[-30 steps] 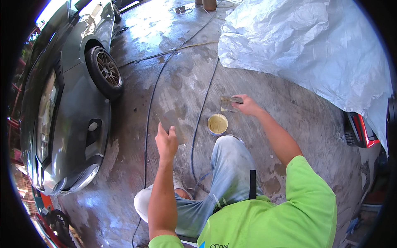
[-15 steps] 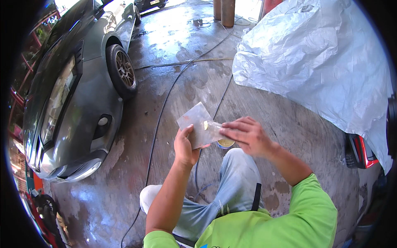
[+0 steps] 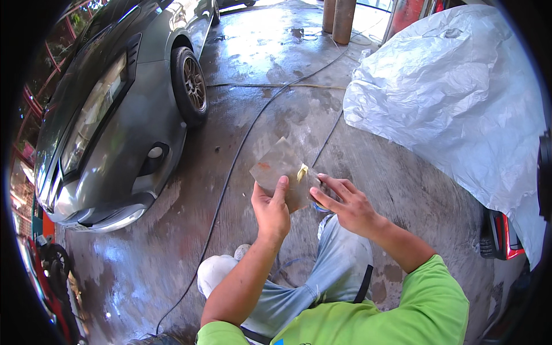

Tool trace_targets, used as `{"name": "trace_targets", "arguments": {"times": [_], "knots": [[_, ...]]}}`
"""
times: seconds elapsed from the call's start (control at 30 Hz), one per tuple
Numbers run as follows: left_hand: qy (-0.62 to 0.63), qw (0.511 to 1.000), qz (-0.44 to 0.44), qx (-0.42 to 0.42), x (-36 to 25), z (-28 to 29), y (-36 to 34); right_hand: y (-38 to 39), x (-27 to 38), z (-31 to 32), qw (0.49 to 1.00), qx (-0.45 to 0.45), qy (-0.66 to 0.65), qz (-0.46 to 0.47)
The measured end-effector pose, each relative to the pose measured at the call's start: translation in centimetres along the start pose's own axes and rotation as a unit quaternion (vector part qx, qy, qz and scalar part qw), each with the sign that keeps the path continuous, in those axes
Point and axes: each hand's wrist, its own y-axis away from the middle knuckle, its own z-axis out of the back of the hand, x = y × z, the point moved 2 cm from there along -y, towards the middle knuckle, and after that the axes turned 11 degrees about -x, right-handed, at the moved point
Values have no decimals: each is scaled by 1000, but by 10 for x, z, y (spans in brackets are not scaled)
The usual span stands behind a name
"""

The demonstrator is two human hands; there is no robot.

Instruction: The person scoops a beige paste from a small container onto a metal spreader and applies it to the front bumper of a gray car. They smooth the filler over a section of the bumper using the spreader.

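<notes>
My left hand [image 3: 271, 211] grips a flat, greyish square mixing plate [image 3: 275, 162] by its near edge, the thumb lying across its top. A reddish smear marks the plate's left part, and a small lump of pale yellow paste [image 3: 302, 172] sits toward its right side. Beside that lump, my right hand [image 3: 352, 208] pinches a thin spreader [image 3: 315, 180], mostly hidden by the fingers and seen at a steep angle. Partly covered by the right fingers, a small round can [image 3: 320, 208] with a blue rim shows below the plate.
A dark grey car [image 3: 138, 126] stands to the left, its wheel [image 3: 191, 83] toward the middle. White plastic sheeting [image 3: 437, 98] drapes a vehicle on the right. A black hose [image 3: 233, 167] crosses the concrete floor. Brown cylinders [image 3: 343, 23] stand at the back; a red motorcycle [image 3: 49, 287] is lower left.
The spreader has turned from lying nearly flat over the plate to a steeper tilt at its right side. The paste looks more heaped. The whole view has shifted slightly.
</notes>
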Motion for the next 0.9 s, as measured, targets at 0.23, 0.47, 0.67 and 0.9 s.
{"name": "trace_targets", "arguments": {"times": [0.23, 0.47, 0.67, 0.9], "knots": [[61, 997, -35, -9, -29, 1, -17, 52, -81, -4, 981, 51, 20, -185], [63, 998, 10, -11, -17, 0, -4, 35, -31, -16, 856, -228, -350, -306], [13, 999, -46, -19, -13, 13, -11, 8, 10, -14, 946, -143, -236, -169], [61, 997, -33, -19, -25, 17, -21, 25, -3, -31, 970, 81, -133, -187]]}}
